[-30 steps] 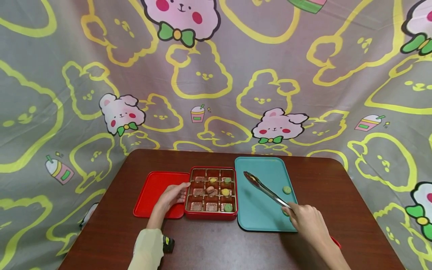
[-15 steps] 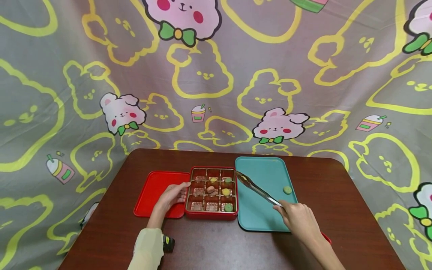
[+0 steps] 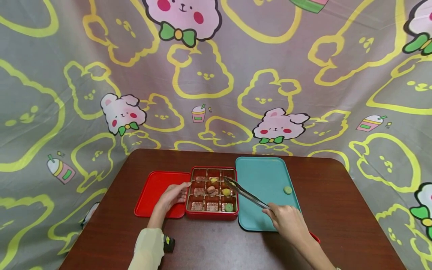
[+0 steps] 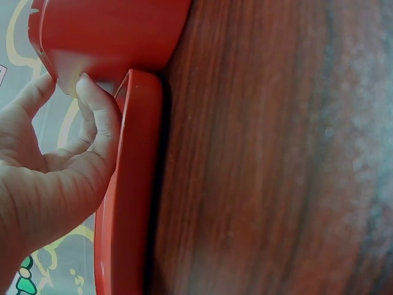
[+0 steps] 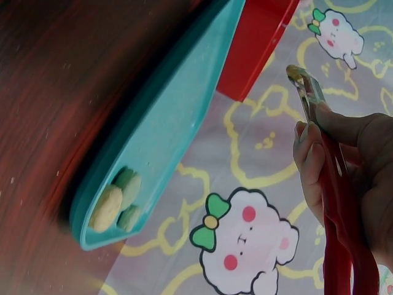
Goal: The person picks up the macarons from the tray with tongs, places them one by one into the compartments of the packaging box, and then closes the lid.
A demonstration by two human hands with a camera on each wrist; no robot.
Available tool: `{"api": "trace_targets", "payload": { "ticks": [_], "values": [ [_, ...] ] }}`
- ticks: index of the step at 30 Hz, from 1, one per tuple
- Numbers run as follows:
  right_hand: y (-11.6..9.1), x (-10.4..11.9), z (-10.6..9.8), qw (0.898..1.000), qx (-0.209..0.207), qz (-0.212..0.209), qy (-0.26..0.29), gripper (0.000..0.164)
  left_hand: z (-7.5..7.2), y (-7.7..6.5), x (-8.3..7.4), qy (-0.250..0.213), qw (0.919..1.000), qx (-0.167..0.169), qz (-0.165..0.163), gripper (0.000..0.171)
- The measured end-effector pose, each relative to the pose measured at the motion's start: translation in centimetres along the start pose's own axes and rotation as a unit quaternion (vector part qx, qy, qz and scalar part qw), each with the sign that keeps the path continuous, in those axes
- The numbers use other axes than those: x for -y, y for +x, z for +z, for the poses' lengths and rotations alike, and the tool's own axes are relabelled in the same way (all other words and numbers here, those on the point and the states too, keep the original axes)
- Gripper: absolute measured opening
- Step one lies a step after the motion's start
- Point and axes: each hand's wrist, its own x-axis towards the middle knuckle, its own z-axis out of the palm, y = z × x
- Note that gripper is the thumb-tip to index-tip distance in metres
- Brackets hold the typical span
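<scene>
A red box point(image 3: 210, 216) with a brown divided insert stands mid-table. Macarons sit in some compartments: a brown one point(image 3: 210, 190) at the centre, yellow ones point(image 3: 226, 192) and a green one point(image 3: 228, 207) at front right. At its left wall is my left hand point(image 3: 173, 196), thumb at the rim and bent fingers point(image 4: 98, 107) against the side. My right hand point(image 3: 287, 221) grips metal tongs point(image 3: 248, 195) with red handles point(image 5: 344, 221). Their tips hang over the back right compartment, hiding its contents. Something yellowish shows at the tips, too small to name surely.
Right of the box lies a teal tray point(image 3: 263, 167) with a green macaron point(image 3: 287, 190) near its right edge. The right wrist view shows a yellow macaron point(image 5: 107, 209) beside green ones in a tray corner. A red lid point(image 3: 158, 191) lies left. A patterned cloth point(image 3: 216, 75) hangs behind.
My right hand has carried the tongs leftward from above the teal tray to over the box's right side. The left hand stays at the box wall.
</scene>
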Motion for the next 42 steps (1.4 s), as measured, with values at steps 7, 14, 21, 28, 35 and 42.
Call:
{"api": "trace_targets", "payload": {
  "ticks": [7,14,21,28,35,42],
  "values": [
    [0.5,1.2,0.8,1.000,0.002,-0.024,0.009,0.038,0.0,-0.1,-0.1,-0.001,1.0000,0.006,0.006,0.034],
    [0.6,2.7,1.6,0.999,0.034,-0.009,0.025,0.036,0.0,-0.2,-0.1,0.004,1.0000,0.005,0.007,0.037],
    [0.3,3.3,2.7,0.998,0.043,-0.029,0.021,0.040,0.0,0.1,0.1,-0.004,1.0000,0.004,0.006,0.032],
    [0.1,3.7,3.3,0.998,0.057,-0.032,0.028,0.040,0.1,0.2,0.2,-0.007,0.9999,0.008,0.007,0.030],
    [0.1,3.7,3.1,0.998,0.060,-0.009,0.028,0.036,0.2,0.2,0.2,-0.003,1.0000,0.000,0.002,0.031],
    [0.2,2.8,2.4,1.000,0.024,-0.002,0.020,0.036,0.2,0.3,0.3,0.006,0.9999,-0.009,0.002,0.031]
  ]
}}
